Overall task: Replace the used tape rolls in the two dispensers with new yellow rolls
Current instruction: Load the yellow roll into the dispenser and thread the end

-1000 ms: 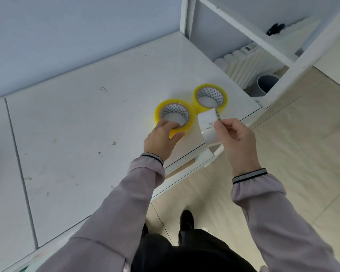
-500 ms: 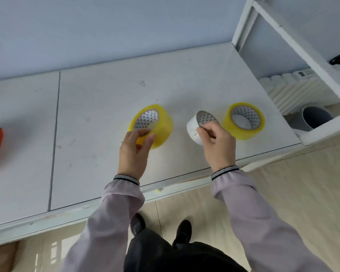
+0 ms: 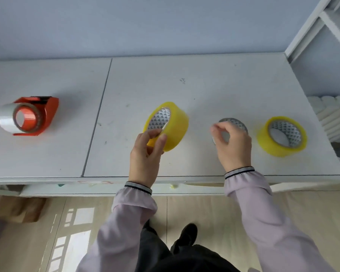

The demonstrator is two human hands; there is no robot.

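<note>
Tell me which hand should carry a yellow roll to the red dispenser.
Left. The left hand already grips a yellow roll and is nearer the red dispenser; the right hand is on the nearly spent roll.

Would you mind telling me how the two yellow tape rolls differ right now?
The left yellow roll is tipped up on edge, gripped by the left hand; the right yellow roll lies flat on the table, untouched. Both share patterned grey-and-white cores.
</note>
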